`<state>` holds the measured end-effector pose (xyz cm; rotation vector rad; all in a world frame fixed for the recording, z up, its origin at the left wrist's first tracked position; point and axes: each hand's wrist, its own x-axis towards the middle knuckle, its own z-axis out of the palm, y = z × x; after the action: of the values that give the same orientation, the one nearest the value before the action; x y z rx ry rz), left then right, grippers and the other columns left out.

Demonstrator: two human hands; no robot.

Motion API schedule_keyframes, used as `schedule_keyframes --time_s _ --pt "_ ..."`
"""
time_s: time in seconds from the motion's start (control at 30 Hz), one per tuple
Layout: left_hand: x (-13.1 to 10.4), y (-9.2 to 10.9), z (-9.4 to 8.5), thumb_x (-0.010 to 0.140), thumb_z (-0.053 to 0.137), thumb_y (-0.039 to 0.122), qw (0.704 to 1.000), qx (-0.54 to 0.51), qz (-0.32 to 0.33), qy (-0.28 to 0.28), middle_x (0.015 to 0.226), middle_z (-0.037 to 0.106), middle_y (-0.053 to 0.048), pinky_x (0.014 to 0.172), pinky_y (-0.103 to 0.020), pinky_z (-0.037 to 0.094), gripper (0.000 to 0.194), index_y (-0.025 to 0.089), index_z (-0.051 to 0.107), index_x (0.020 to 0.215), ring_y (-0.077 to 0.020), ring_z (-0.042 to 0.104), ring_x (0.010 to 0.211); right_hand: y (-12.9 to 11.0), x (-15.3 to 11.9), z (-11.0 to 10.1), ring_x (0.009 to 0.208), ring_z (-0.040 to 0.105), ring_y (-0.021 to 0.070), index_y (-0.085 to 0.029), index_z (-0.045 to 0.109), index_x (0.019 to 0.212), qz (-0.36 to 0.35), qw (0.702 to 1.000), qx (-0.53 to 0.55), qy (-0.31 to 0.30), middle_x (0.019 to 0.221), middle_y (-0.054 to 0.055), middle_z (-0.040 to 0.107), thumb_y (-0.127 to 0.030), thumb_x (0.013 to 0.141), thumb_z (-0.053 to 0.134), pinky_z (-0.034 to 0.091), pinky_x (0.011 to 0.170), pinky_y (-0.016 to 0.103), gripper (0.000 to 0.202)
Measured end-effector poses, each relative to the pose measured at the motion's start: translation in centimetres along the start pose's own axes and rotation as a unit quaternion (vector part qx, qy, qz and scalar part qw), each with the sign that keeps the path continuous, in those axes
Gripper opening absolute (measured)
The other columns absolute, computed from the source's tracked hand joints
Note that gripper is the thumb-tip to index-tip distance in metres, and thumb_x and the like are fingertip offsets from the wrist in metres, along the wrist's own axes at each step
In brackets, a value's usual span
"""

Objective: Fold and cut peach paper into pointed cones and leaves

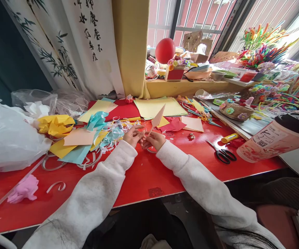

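Observation:
A peach-coloured piece of paper [158,116] stands up at a tilt, its lower end pinched in the fingers of my right hand [155,140]. My left hand [132,137] meets it from the left, thumb and fingers drawn together at the paper's lower end. What lies between the left fingertips is too small to make out. Behind the paper are a small yellow sheet [163,121] and some red paper pieces [174,124]. Shredded white and pale blue paper strips [113,133] lie to the left of my left hand.
Black-handled scissors [224,155], a yellow glue stick [229,138] and a pink cup [273,138] are on the right of the red table [149,173]. Yellow sheets [159,106] lie at the back. A white plastic bag [11,135] and pink crumpled paper [25,189] are left.

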<state>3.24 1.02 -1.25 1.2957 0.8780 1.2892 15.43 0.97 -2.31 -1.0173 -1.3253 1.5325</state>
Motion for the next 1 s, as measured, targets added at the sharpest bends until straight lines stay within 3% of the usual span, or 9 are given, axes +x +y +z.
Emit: schedule_keyframes --time_s 0.07,0.17,0.27,0.37,0.53,0.77,0.87,1.0 --pt "0.0 0.0 -0.2 0.063 0.061 0.035 0.994 0.079 0.069 0.038 0.057 0.054 0.003 0.037 -0.019 0.040 0.030 0.018 0.050 0.085 -0.0073 0.047 0.041 -0.4 0.0 -0.1 0.047 0.060 0.0139 -0.018 0.038 0.091 0.009 0.999 0.040 0.002 0.049 -0.003 0.058 -0.020 0.073 0.049 0.049 0.048 0.026 0.021" --pt "0.0 0.1 -0.6 0.070 0.053 0.034 0.959 0.232 0.149 0.065 0.069 0.059 0.000 0.046 -0.018 0.041 0.018 0.020 0.056 0.080 -0.0088 0.053 0.053 -1.0 -0.2 0.0 0.047 0.060 0.0139 -0.018 0.038 0.092 0.000 0.998 0.061 0.005 0.050 -0.003 0.059 -0.020 0.072 0.051 0.049 0.048 0.026 0.024" --pt "0.0 0.0 -1.0 0.073 0.050 0.029 0.914 0.334 0.229 0.014 0.085 0.060 -0.003 0.060 -0.021 0.043 0.018 0.021 0.059 0.087 -0.0111 0.055 0.069 -1.4 -0.4 0.0 0.050 0.061 0.0138 -0.016 0.041 0.089 0.002 0.997 0.075 -0.007 0.053 -0.001 0.060 -0.021 0.074 0.049 0.050 0.051 0.026 0.018" --pt "0.1 -0.2 -1.4 0.073 0.050 0.024 0.890 0.359 0.281 -0.032 0.087 0.056 -0.004 0.066 -0.022 0.043 0.022 0.021 0.058 0.093 -0.0105 0.053 0.069 -1.4 -0.5 -0.2 0.054 0.062 0.0138 -0.015 0.041 0.094 -0.002 0.996 0.091 -0.013 0.058 0.000 0.061 -0.020 0.077 0.044 0.051 0.055 0.027 0.018" --pt "0.0 -0.4 -1.5 0.074 0.049 0.023 0.886 0.370 0.279 -0.033 0.079 0.057 -0.003 0.063 -0.021 0.042 0.016 0.020 0.058 0.086 -0.0100 0.052 0.067 -0.5 0.2 -0.6 0.062 0.062 0.0125 -0.017 0.040 0.106 -0.059 0.997 0.043 0.019 0.066 -0.001 0.060 -0.024 0.076 0.044 0.052 0.062 0.029 0.031" --pt "-0.1 -0.4 -1.2 0.074 0.049 0.024 0.888 0.379 0.257 -0.044 0.081 0.058 -0.003 0.064 -0.020 0.042 0.014 0.021 0.058 0.084 -0.0103 0.053 0.069 0.5 0.5 -1.1 0.071 0.060 0.0141 -0.020 0.044 0.108 -0.151 0.980 -0.099 0.080 0.075 0.000 0.059 -0.030 0.072 0.046 0.052 0.069 0.033 0.037" --pt "-0.1 -0.3 -1.3 0.075 0.047 0.021 0.877 0.399 0.264 -0.046 0.081 0.058 -0.004 0.066 -0.020 0.042 0.016 0.020 0.059 0.085 -0.0112 0.054 0.071 0.2 0.2 -1.0 0.069 0.060 0.0140 -0.020 0.047 0.105 -0.165 0.974 -0.142 0.066 0.080 0.002 0.060 -0.027 0.073 0.044 0.051 0.070 0.034 0.033" --pt "0.0 -0.5 -1.6 0.075 0.042 0.016 0.870 0.400 0.282 -0.054 0.084 0.058 -0.004 0.069 -0.021 0.043 0.022 0.021 0.058 0.089 -0.0119 0.054 0.077 -0.1 0.1 -0.9 0.075 0.060 0.0137 -0.018 0.051 0.093 -0.158 0.980 -0.120 0.002 0.081 0.002 0.060 -0.017 0.069 0.045 0.050 0.072 0.033 0.025"
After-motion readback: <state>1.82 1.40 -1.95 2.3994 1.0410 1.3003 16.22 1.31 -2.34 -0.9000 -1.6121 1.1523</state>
